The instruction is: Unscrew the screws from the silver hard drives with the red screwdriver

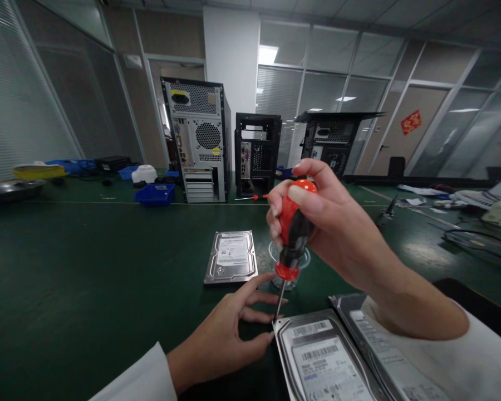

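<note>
The right hand (pixel 317 209) wraps the screwdriver (pixel 297 239), tip at a corner of the drive (pixel 321 356) on the table (pixel 108 250). Leaning so, it could slip and jab the left hand (pixel 227 331), half-open alongside, apparently empty.

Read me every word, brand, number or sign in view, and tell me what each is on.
"SAMSUNG", probably, slightly blurred: blue print on the near drive, under the screwdriver; its other print is too blurred.
Far drive: label too small to read.
Right-hand drive, partly covered: label too blurred.
Red sign on the door: gold markings, unreadable.
Tall computer case: yellow stickers, nothing readable.
</note>
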Motion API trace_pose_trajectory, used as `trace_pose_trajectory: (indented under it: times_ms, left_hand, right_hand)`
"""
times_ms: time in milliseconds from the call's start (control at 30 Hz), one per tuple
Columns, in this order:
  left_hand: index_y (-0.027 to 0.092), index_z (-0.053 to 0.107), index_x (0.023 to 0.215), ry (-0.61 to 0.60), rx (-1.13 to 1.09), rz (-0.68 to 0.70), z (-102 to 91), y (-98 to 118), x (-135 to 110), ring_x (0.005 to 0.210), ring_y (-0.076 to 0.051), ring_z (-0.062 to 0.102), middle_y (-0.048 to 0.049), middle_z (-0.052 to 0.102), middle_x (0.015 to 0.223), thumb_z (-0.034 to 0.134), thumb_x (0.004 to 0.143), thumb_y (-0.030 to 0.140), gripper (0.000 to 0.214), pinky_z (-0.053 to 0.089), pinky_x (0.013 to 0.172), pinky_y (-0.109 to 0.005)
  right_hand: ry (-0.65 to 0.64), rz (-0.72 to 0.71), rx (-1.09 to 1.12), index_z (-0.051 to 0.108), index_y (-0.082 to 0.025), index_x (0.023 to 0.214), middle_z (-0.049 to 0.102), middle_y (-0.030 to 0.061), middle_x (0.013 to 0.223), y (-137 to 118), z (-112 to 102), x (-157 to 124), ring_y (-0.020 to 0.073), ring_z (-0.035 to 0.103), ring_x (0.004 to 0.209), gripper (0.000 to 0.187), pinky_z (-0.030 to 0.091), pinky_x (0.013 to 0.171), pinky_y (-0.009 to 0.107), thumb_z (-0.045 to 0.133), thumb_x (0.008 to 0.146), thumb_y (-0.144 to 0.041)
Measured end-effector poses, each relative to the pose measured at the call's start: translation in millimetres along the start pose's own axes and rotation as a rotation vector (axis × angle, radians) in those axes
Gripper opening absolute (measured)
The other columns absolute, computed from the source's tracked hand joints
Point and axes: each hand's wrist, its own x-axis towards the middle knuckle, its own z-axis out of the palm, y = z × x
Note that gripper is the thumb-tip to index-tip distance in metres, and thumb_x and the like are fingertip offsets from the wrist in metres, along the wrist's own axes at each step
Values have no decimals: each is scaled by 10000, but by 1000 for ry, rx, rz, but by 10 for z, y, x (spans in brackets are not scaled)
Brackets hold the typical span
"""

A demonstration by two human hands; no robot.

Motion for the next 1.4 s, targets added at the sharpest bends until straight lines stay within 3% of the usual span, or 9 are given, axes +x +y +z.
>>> trace_pose_trajectory:
  times_ms: [167, 300, 433, 533, 667, 833, 1067, 1267, 1400]
  left_hand:
    - [235, 279, 1386, 1, 4, 6, 10, 20, -3, 998, -205, 640, -102, 556, 1235, 626, 754, 134, 728, 521, 893, -340]
    - [240, 295, 1380, 7, 5, 11, 8, 14, 7, 990, -201, 646, -91, 567, 1226, 613, 751, 102, 717, 525, 888, -338]
    - [250, 347, 1353, 4, 20, 16, -3, -7, 2, 990, -191, 646, -78, 566, 1234, 616, 762, 106, 665, 525, 890, -327]
    - [242, 400, 1320, 18, 27, 39, -2, -17, 3, 983, -184, 648, -70, 587, 1208, 626, 771, 126, 605, 530, 879, -311]
    - [187, 514, 1222, 98, 31, 4, 15, -17, 43, 881, -184, 680, -65, 671, 1043, 726, 728, 216, 538, 552, 816, -287]
    - [155, 589, 1118, 231, 91, 45, 56, -33, 75, 737, -176, 703, -27, 719, 787, 757, 695, 213, 458, 580, 734, -254]
    - [186, 584, 1145, 263, 220, 127, 90, -44, 49, 718, -153, 703, 1, 728, 770, 723, 727, 186, 441, 585, 740, -235]
    - [208, 540, 1208, 287, 278, 154, 121, -49, 42, 697, -139, 699, 14, 727, 771, 703, 745, 180, 492, 583, 716, -214]
    - [210, 532, 1204, 300, 311, 142, 132, -44, 35, 697, -140, 699, 20, 726, 764, 702, 755, 194, 480, 577, 708, -215]
  right_hand:
    - [130, -19, -13, 403, -218, 840, 559, -45, 698, 30, 82, -8, 72, 506, 530, 281, 419, 480, 180, 656, 805, -333]
    - [118, 33, 80, 520, -167, 900, 570, 9, 768, 11, 54, -5, 102, 570, 654, 176, 492, 601, 208, 553, 858, -335]
    - [92, 15, 171, 561, -167, 975, 544, 20, 837, 28, 42, 10, 115, 571, 709, 225, 509, 658, 239, 428, 905, -334]
    - [147, -10, 159, 492, -209, 929, 541, -13, 781, 63, 74, 21, 106, 553, 656, 181, 485, 594, 223, 541, 857, -367]
    - [221, -38, 65, 408, -223, 839, 553, -56, 733, 90, 107, 23, 75, 534, 601, 334, 449, 548, 180, 718, 742, -300]
    - [187, 2, 25, 509, -189, 896, 590, -20, 730, 70, 79, 17, 89, 572, 629, 220, 494, 581, 183, 656, 795, -317]
    - [81, 12, 113, 598, -203, 1020, 601, 18, 927, 69, 64, 6, 118, 612, 808, 217, 531, 738, 228, 478, 904, -342]
    - [173, -18, 61, 478, -233, 923, 611, -42, 781, 102, 95, 12, 86, 606, 683, 311, 522, 639, 186, 724, 748, -307]
    - [172, -3, 46, 522, -190, 873, 628, -4, 828, 84, 101, 15, 92, 622, 714, 220, 529, 611, 170, 675, 790, -325]
